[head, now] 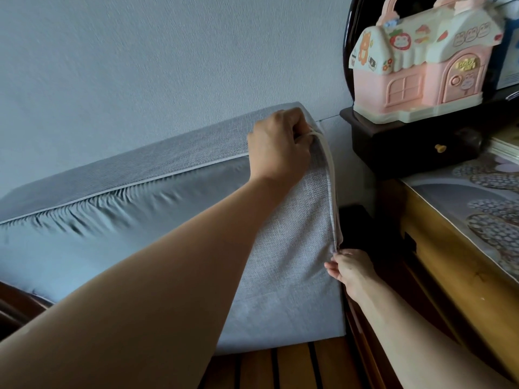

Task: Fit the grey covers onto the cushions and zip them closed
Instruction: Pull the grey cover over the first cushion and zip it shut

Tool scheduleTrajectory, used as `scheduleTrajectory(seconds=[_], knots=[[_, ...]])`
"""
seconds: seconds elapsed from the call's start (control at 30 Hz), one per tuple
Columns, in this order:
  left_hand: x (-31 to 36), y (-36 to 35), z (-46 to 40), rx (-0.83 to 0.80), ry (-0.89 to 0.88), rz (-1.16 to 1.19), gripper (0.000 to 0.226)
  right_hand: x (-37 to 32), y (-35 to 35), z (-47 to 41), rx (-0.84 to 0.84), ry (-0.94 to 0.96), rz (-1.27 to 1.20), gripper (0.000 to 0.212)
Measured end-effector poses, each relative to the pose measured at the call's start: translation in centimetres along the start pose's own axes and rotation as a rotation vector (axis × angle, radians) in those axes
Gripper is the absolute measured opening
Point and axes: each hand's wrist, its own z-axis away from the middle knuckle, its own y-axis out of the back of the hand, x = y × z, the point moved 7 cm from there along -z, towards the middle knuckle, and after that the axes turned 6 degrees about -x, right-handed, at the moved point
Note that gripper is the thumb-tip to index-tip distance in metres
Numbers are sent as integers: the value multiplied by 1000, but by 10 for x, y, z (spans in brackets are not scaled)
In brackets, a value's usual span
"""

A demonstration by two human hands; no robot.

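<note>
The cushion [118,220] stands on edge on a slatted bench [280,366], against the wall, its cover [292,248] half on. The left hand [278,144] grips the cover's open edge at 12 o'clock; the right hand [351,269] pinches that edge at 5 o'clock.

Zipper pull unseen at right hand [349,269], cushion [134,220] cropped left (forearm covers its middle), left fingers curled away

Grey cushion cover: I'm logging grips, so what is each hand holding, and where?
Both hold the grey woven fabric cushion cover by its piped right edge: left hand at the top corner, right hand lower down.
</note>
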Motion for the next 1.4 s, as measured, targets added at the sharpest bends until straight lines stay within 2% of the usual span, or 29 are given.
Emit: scheduleTrajectory(seconds=[0.13, 0.23, 0.3, 0.5, 0.67, 0.77, 1.03, 1.2, 1.3, 1.4], knots=[[0, 0, 0, 0, 0, 6, 9, 2, 9, 0, 89, 1, -149, 17], [0, 0, 0, 1, 4, -6, 9, 2, 16, 3, 128, 9, -123, 13], [-1, 0, -1, 0, 4, -1, 9, 0, 20, 5, 145, 32, -94, 23], [-3, -2, -3, -37, 22, 7, 8, -18, 20, 18, 190, 108, -97, 23], [-5, -2, -5, -82, 51, 22, 8, -46, 11, 39, 155, 195, -166, 12], [-3, -2, -5, -113, 61, 17, 8, -64, 3, 51, 134, 250, -147, 19], [-1, 0, -4, -136, 96, 25, 8, -137, -18, 94, 79, 518, -83, 31], [-2, -1, -4, -159, 102, 78, 8, -189, -32, 120, 109, 757, 69, 17], [-4, -1, -6, -171, 50, 102, 12, -191, -34, 118, 101, 747, 70, 19], [3, 1, 1, -208, -102, 51, 14, -184, -30, 109, 101, 691, 40, 28]])
